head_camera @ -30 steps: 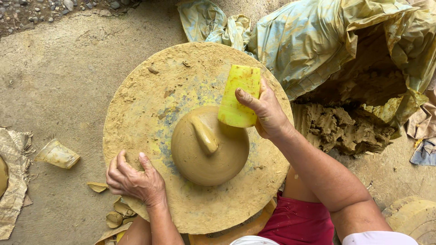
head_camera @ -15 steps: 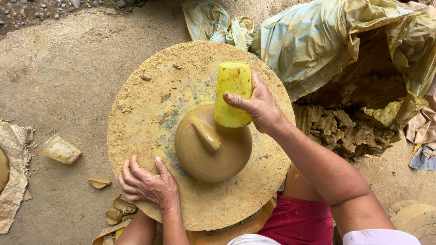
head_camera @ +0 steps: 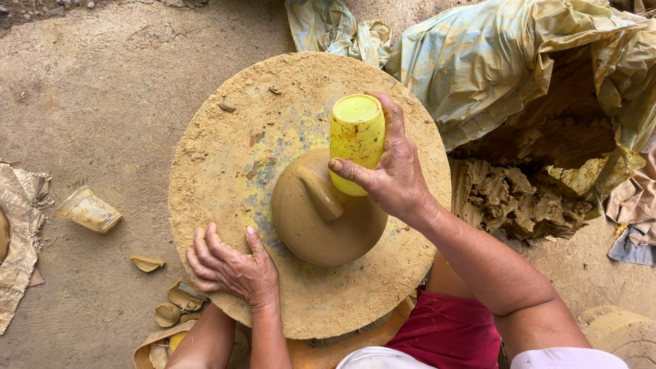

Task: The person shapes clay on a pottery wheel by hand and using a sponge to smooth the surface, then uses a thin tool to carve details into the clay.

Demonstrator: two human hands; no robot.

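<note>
A round clay-caked wheel [head_camera: 225,157] lies on the ground before me. A smooth brown clay mound [head_camera: 321,225] with a raised ridge on top sits at its middle. My right hand [head_camera: 393,171] grips a yellow plastic cup [head_camera: 355,140], held on its side over the mound's far edge, its base facing up toward me. My left hand [head_camera: 229,266] rests flat, fingers spread, on the wheel's near left rim, beside the mound and apart from it.
A heap of raw clay [head_camera: 519,184] under yellowish plastic sheeting [head_camera: 492,61] lies to the right. A small clear plastic cup [head_camera: 87,209] lies on the dirt floor at left, with clay scraps [head_camera: 178,301] near the wheel. Cloth [head_camera: 20,232] sits at far left.
My right hand has tipped the yellow cup so its base now faces up. My left hand shifted right along the wheel's near rim. The view moved closer.
</note>
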